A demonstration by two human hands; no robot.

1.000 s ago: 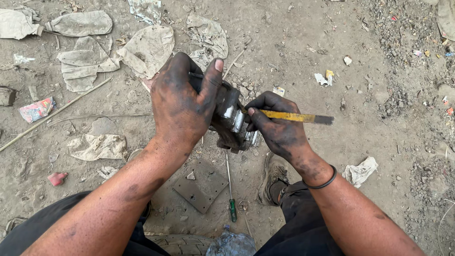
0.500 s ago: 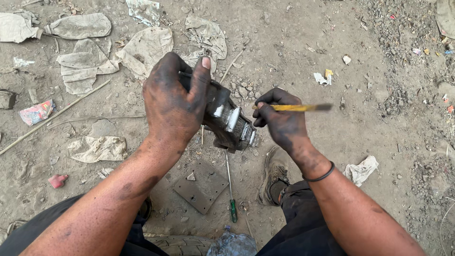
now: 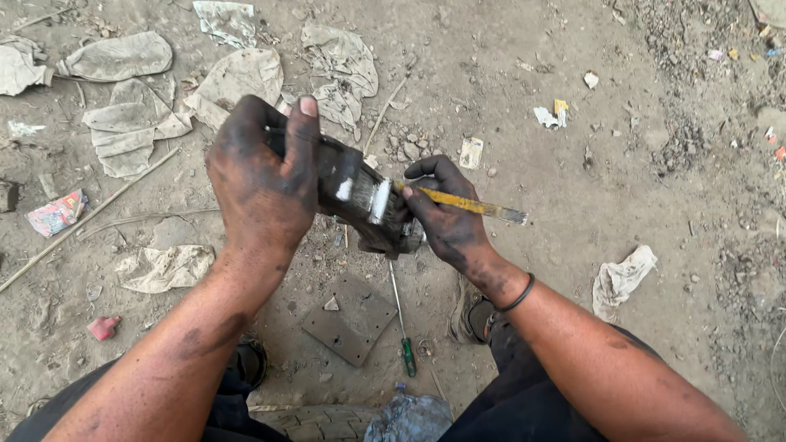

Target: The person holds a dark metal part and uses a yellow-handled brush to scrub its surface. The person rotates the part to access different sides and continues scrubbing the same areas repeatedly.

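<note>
My left hand (image 3: 262, 176), black with grease, grips a dark greasy metal part (image 3: 360, 200) from above, with the thumb over its top. A bright shiny band shows on the part's near end. My right hand (image 3: 442, 217) holds a yellow-handled tool (image 3: 471, 205) whose tip rests against the part's right side; the handle sticks out to the right. A black band circles my right wrist. Both hands hover over the dirt ground, above my knees.
On the ground below lie a green-handled screwdriver (image 3: 403, 323), a flat square metal plate (image 3: 350, 317) and a small ring (image 3: 426, 348). Crumpled rags (image 3: 233, 78), paper scraps, a stick (image 3: 82, 221) and stones litter the dirt. A white rag (image 3: 622, 277) lies at right.
My left hand has turned and lifted the part slightly, showing its shiny band. My right hand has shifted the yellow tool along the part's right side.
</note>
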